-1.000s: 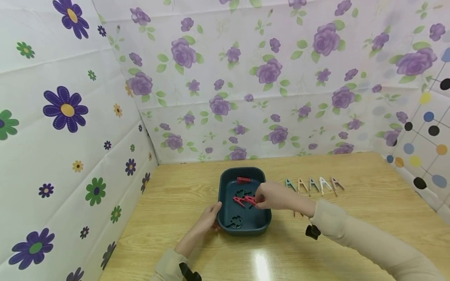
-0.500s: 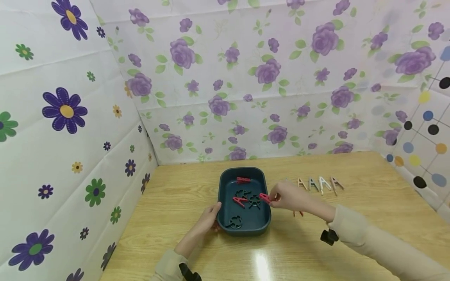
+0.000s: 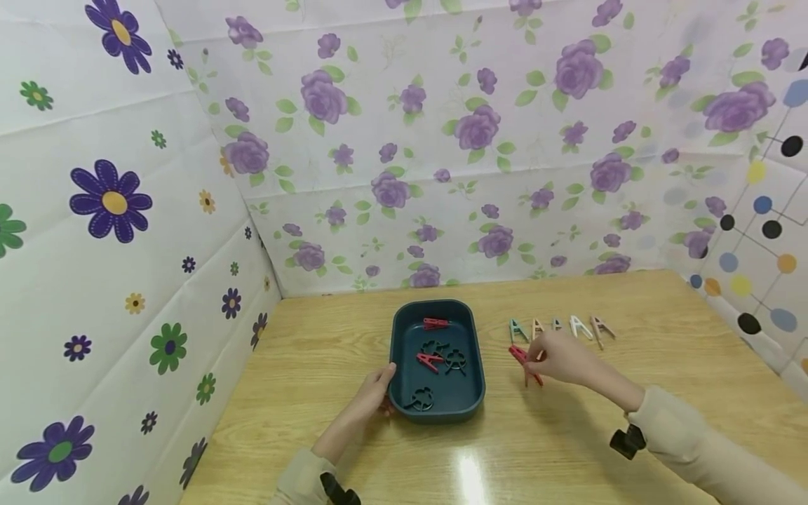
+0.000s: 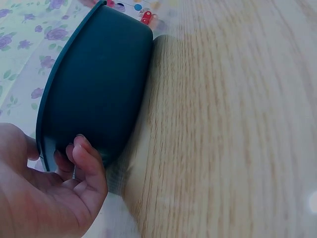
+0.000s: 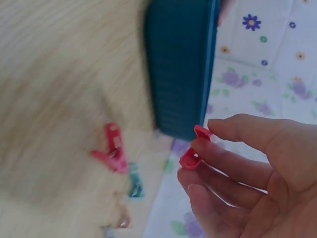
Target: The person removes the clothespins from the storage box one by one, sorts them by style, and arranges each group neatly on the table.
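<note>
My left hand (image 3: 374,394) grips the near left side of a dark teal plastic tub (image 3: 397,337), its thumb on the rim and its fingers against the outer wall. Two red clothespins (image 3: 429,361) lie inside, along with several dark green ring-shaped pieces (image 3: 456,360) with small arms. To the right of the tub, my right hand (image 3: 562,356) pinches another red clothespin (image 5: 190,159) between thumb and fingers, above the table. Just beneath it on the tabletop lies a further red clothespin (image 5: 116,153), partly hidden by the hand in the head view.
Behind my right hand, a row of clothespins lies on the wooden table (image 3: 328,337): teal (image 3: 517,330), peach (image 3: 537,327), grey-blue (image 3: 556,324), white (image 3: 579,327) and dusty pink (image 3: 602,329). Flower-printed sheets (image 3: 391,189) hang behind and at the left.
My right hand has carried the red clothespin out of the tub, over its right rim, to above the table near the row. My left hand stays on the tub.
</note>
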Available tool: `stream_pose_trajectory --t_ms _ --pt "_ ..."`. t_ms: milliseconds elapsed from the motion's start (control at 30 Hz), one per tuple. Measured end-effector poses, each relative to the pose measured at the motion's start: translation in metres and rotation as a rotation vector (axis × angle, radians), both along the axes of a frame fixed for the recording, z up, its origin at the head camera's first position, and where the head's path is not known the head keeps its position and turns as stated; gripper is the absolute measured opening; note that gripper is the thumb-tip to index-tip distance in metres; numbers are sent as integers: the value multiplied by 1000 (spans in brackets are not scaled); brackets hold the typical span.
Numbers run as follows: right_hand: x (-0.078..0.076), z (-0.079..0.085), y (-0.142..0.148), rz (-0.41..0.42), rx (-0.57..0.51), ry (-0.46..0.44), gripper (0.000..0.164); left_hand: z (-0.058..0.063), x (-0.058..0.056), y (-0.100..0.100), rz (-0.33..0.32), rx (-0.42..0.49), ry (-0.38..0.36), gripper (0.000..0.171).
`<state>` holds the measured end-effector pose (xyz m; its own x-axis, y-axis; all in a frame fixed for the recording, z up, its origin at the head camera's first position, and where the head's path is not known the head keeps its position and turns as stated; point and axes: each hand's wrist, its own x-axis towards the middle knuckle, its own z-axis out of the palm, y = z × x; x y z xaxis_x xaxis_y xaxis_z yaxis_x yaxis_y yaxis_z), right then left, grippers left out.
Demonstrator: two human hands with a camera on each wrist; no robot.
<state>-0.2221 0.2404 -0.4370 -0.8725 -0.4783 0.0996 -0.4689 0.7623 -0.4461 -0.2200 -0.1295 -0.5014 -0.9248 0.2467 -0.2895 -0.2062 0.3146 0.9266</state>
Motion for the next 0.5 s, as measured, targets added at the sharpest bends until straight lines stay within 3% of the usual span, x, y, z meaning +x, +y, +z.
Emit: stream_pose_trajectory --t_ms 333,500 --pt "9 -27 22 -194 6 -62 21 1 0 -1 -10 -12 -10 63" --pt "14 -37 32 -298 -10 -84 38 1 -2 -2 -32 11 -17 61"
